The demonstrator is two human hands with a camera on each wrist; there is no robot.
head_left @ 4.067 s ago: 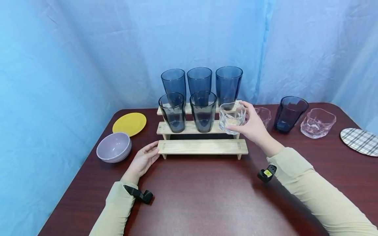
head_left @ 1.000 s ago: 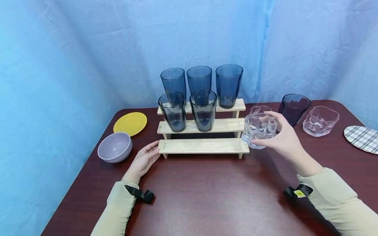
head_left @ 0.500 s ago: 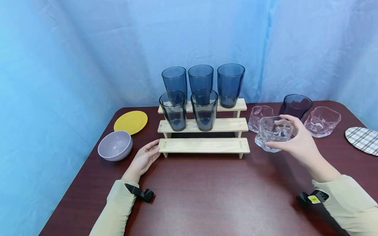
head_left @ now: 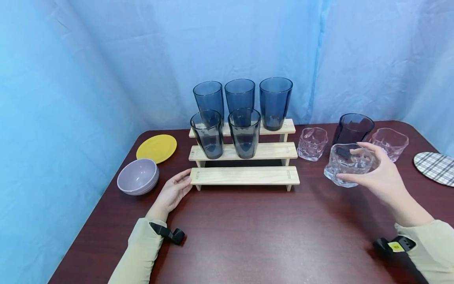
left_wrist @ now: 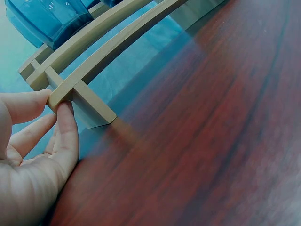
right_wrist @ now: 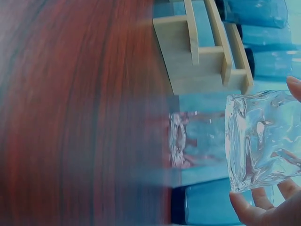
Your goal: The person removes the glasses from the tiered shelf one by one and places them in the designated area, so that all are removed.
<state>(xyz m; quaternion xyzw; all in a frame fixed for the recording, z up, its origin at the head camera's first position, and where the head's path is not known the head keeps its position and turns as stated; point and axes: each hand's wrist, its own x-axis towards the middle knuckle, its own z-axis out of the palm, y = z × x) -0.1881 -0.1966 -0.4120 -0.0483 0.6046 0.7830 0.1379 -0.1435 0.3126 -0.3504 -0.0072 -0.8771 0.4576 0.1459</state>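
Now clear tumbler (head_left: 347,162) in right hand (head_left: 387,178), left hand (head_left: 171,196) in pinch on glass-laden rack (head_left: 244,176).

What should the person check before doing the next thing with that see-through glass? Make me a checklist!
1. Right hand holds the clear glass: ok.
2. Clear glass standing on the table: not ok, it is up in the air.
3. Left hand holds the wooden stand: ok, at the front step's left end.
4. Five tall blue glasses upright on the stand: ok.
5. Clear glass not touching the dark glass: cannot tell, they overlap in view.
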